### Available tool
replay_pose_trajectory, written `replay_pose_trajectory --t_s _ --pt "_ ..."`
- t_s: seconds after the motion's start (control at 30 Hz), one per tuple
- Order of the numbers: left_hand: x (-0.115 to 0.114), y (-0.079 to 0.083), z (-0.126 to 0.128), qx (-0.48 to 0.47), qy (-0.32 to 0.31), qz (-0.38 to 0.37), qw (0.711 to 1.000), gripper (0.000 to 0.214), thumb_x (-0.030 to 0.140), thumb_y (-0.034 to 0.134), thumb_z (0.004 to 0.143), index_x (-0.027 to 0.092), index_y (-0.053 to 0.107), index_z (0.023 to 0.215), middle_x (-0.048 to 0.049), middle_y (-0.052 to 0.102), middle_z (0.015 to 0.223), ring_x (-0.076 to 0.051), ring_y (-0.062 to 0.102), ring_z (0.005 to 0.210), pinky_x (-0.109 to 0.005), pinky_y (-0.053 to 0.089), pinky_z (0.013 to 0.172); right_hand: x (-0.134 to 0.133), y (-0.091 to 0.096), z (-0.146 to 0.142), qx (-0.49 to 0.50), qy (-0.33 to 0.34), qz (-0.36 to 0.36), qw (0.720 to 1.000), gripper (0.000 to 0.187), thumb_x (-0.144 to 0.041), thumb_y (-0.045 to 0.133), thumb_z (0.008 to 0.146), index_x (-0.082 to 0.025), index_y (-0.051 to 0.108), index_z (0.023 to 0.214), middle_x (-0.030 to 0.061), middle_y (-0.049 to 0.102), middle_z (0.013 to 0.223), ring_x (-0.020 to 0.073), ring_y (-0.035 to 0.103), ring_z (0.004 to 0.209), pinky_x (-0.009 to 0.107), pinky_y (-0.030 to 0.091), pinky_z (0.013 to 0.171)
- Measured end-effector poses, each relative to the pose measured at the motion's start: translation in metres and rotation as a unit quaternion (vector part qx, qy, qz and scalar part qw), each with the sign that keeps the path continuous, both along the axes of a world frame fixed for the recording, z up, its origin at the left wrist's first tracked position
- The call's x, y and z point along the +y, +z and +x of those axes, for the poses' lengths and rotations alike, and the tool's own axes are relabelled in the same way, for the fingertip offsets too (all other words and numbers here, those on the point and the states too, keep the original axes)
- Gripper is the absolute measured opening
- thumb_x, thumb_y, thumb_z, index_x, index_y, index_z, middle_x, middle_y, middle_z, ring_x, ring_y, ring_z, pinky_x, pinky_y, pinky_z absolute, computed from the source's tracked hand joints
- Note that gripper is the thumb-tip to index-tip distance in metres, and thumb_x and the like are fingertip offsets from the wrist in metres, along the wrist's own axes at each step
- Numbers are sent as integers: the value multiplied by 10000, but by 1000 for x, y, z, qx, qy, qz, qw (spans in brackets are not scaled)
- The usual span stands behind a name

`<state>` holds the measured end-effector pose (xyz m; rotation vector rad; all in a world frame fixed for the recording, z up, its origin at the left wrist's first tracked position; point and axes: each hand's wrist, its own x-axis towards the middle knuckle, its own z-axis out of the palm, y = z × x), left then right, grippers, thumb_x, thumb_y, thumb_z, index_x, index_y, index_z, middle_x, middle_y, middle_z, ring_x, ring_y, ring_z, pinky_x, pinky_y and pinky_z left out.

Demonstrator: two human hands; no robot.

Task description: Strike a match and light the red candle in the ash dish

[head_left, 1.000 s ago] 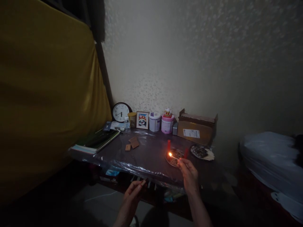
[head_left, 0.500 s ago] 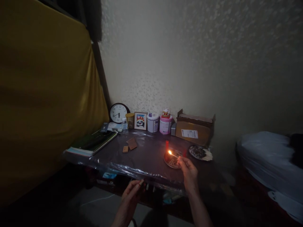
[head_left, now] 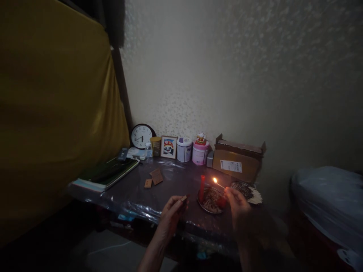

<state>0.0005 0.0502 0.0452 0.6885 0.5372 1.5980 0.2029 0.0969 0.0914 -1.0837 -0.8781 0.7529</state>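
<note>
Between the fingertips of my right hand (head_left: 237, 204) is a burning match (head_left: 220, 184), its flame at the left end. Below the flame lies a round metal plate (head_left: 202, 207) with brown burnt bits in it. A red candle (head_left: 202, 189) stands upright at the plate's left side, unlit. Another red thing shows at the plate's right, partly behind my fingers. My left hand (head_left: 173, 213) is closed round a small matchbox (head_left: 184, 198), mostly hidden by the fingers, near the table's front edge. Beyond my right hand, a second plate holds dark bits and several pale matchsticks (head_left: 255, 196).
Small brown boxes (head_left: 156, 176) lie mid-table. Along the wall stand a clock (head_left: 142, 136), a panda picture (head_left: 169, 147), a white tub (head_left: 184, 150), a pink tub (head_left: 200, 153) and a cardboard box (head_left: 238, 160). A dark green book (head_left: 110, 173) lies at left.
My right hand and the burning match have moved right, away from the candle. My left hand has risen toward the plate. The view has shifted slightly.
</note>
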Motion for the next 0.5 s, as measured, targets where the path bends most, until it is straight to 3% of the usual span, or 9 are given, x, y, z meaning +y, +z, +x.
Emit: replay_pose_trajectory --t_s 0.2,0.33,0.5 --pt "24 -9 2 -17 -10 4 1000 132 266 657 764 150 641 826 -98 659 1023 -193 590 905 -308 424 829 16 -2 -5 10 -25 18 999 295 -362 723 557 -150 669 756 30 676 678 154 609 604 249 481 563" --pt "26 -21 -2 -16 -9 -17 1000 125 266 649 772 152 632 821 -109 654 1055 -192 590 916 -306 425 825 21 -5 -9 -13 -11 17 1000 276 -352 708 585 -154 667 773 27 671 675 156 607 606 247 473 550" --pt "23 -23 -9 -14 -2 -26 1000 134 272 654 766 153 631 823 -107 653 1066 -191 591 921 -302 424 832 26 2 -19 -20 -16 14 1000 297 -370 718 576 -155 660 773 20 657 646 158 609 599 236 464 524"
